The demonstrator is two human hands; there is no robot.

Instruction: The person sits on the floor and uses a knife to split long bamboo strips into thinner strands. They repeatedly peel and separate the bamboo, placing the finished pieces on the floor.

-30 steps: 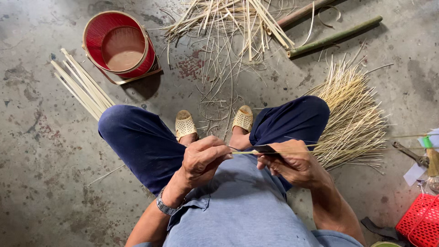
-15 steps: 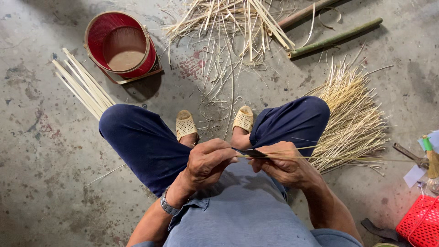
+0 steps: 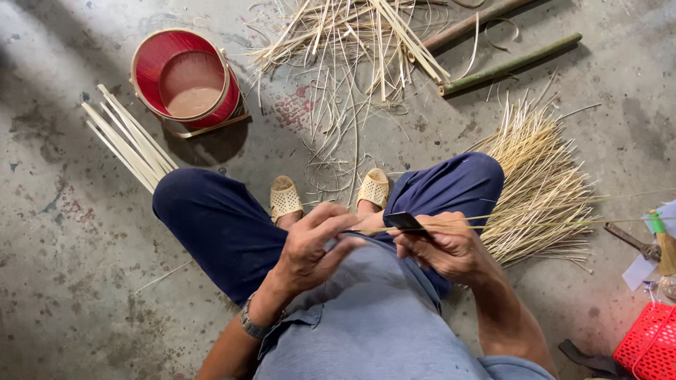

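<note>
Seen from a single head-worn camera looking almost straight down over a seated person's lap onto the stained grey concrete floor (image 3: pixel 63 281). The round red basket with pale rim (image 3: pixel 184 81) sits at upper left of the frame; knees and woven sandals fill the middle, close below the lens, floor beyond.
</note>
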